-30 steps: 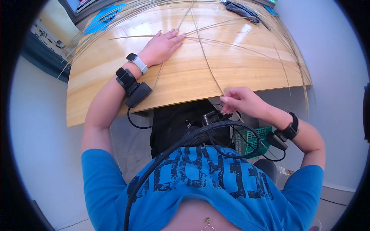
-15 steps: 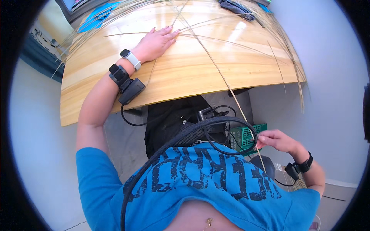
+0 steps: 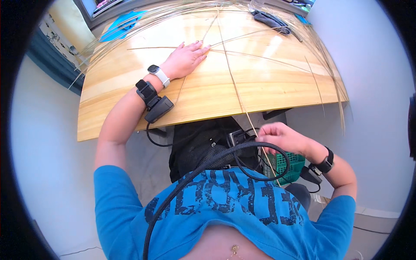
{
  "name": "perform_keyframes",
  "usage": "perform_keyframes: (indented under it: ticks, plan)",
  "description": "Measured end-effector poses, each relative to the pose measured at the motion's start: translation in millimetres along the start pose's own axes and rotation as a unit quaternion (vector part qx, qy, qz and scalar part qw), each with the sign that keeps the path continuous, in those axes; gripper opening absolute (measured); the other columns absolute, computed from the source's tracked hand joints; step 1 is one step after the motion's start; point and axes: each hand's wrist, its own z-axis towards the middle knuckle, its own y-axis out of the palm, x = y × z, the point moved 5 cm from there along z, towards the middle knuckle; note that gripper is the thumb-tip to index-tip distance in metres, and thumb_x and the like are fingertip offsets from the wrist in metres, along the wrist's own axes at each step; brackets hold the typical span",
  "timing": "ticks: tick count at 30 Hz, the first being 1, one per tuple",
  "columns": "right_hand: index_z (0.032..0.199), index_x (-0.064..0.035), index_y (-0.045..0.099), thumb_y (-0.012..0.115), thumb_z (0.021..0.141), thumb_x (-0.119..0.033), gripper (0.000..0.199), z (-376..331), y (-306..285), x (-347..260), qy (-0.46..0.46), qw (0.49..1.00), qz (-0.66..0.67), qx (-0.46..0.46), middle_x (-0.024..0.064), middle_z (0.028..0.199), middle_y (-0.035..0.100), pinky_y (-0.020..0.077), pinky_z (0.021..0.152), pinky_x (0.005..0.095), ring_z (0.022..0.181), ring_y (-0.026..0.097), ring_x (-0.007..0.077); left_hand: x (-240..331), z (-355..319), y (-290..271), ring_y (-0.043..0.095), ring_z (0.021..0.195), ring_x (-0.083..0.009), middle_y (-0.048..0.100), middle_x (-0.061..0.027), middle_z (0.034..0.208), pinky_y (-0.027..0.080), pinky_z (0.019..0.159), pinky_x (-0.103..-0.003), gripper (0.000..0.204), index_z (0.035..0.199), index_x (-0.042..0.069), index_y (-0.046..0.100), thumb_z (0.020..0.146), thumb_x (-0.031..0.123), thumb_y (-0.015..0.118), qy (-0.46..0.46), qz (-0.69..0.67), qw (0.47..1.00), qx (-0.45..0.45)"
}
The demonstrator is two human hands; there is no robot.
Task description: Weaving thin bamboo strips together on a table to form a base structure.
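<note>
My left hand point(image 3: 185, 60) lies flat on the wooden table point(image 3: 268, 86), fingers stretched out, pressing where several thin straw-coloured stalks point(image 3: 151, 48) cross. The crossing point itself is partly hidden under the fingers. One long stalk point(image 3: 232, 78) runs from the far side of the table, over its front edge and down toward my lap. Beside the front edge, my right hand point(image 3: 284, 139) pinches this long stalk between thumb and fingers. The stalk's near end passes below the hand, in front of my shirt.
Bundles of long stalks point(image 3: 323, 54) curve along the table's far and right edges, some hanging over. A dark pouch point(image 3: 271, 21) and blue cloth point(image 3: 122, 27) lie at the back. A black cable point(image 3: 195, 167) loops before me. Below stands a green crate point(image 3: 294, 167).
My right hand has moved up and left along the long stalk, closer to the table edge. The left hand stays flat on the crossed stalks, and the whole view has shifted slightly.
</note>
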Motion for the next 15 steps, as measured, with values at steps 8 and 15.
perform_keyframes:
  ticks: [8,15]
  plan:
    - [0.089,-0.0062,0.062,0.056,0.099,-0.025,0.022,64,-8,-55,-0.013,0.998,-0.049,0.031,0.0005,0.066,0.066,0.0387,0.041,0.0206,0.045,0.054,0.0063,-3,1,4,0.035,0.145,-0.0299,0.039,-0.0173,0.155,0.027,0.117,-0.055,0.048,0.151,0.018,0.04,0.107,0.036,0.033,0.012,0.008,1.0,0.014]
    - [0.077,-0.0062,0.065,0.059,0.095,-0.023,0.025,102,9,-91,-0.036,0.996,-0.067,0.05,0.0028,0.066,0.068,0.0408,0.042,0.0219,0.048,0.06,0.0085,-8,3,4,0.035,0.144,-0.0302,0.039,-0.0169,0.155,0.028,0.116,-0.055,0.049,0.151,0.018,0.04,0.107,0.036,0.034,0.01,0.012,1.0,0.011]
